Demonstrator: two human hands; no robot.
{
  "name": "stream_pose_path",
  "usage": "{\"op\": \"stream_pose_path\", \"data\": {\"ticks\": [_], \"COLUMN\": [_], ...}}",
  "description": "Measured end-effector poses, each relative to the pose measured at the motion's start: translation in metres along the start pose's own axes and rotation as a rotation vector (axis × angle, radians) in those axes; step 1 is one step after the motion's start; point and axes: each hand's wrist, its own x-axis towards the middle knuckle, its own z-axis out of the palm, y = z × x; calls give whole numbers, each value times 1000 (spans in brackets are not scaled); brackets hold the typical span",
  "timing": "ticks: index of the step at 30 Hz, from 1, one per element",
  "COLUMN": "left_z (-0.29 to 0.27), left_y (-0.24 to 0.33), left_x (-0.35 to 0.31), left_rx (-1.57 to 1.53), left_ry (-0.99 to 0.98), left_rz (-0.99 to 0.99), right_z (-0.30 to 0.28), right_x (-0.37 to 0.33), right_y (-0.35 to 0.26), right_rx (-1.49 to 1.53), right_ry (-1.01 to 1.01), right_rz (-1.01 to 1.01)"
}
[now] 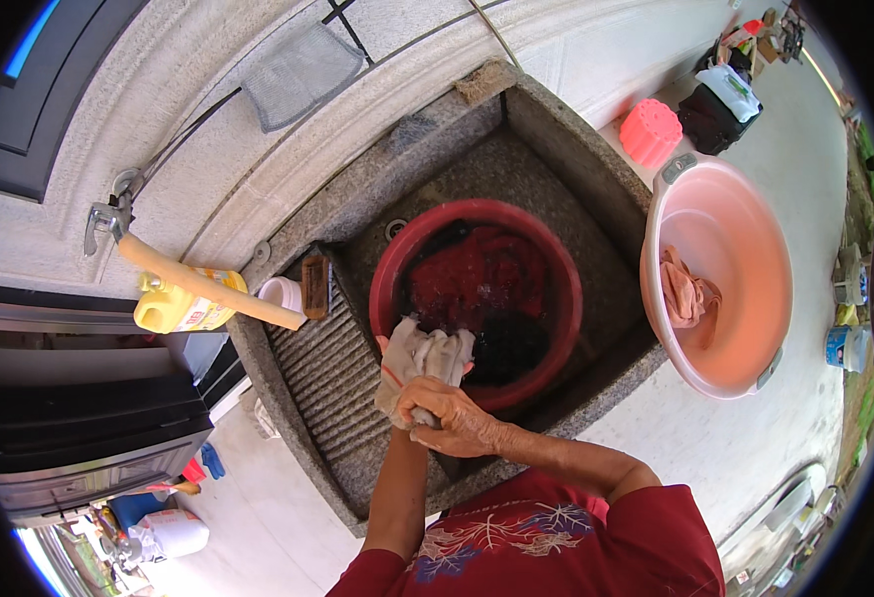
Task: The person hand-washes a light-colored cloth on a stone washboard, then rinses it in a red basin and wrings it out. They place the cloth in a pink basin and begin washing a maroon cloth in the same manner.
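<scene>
A wet, whitish cloth (432, 355) with a red stripe is bunched over the near left rim of a red basin (378, 289). My left hand (384, 344) holds it from beneath; cloth covers most of that hand, and only bits of the fingers show at its edges. Closed round the near end of the cloth, beside my left wrist, is my right hand (454, 418). Dark red fabric (482, 274) and a black piece lie in water inside the basin. The basin stands in a grey stone sink (606, 179).
Left of the basin is a ribbed washboard slope (322, 383), with a wooden brush (315, 288) at its top. A hose (208, 286) runs from the wall tap past a yellow jug (183, 303). A pink tub (745, 269) holding peach cloth (683, 289) stands at the right.
</scene>
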Motion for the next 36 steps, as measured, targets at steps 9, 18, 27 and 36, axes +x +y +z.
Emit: {"op": "stream_pose_path", "data": {"ticks": [9,18,27,36], "left_z": [95,32,43,-34], "left_y": [31,32,17,-26], "left_x": [-15,10,-14,13], "left_rx": [117,159,321,2257], "left_ry": [399,247,595,586], "left_rz": [28,40,14,277], "right_z": [41,16,-124,-94], "right_x": [6,71,36,-20], "right_y": [4,25,105,189], "right_rx": [-906,-857,-937,-1202], "right_ry": [158,279,358,429], "right_rz": [-83,35,628,591]}}
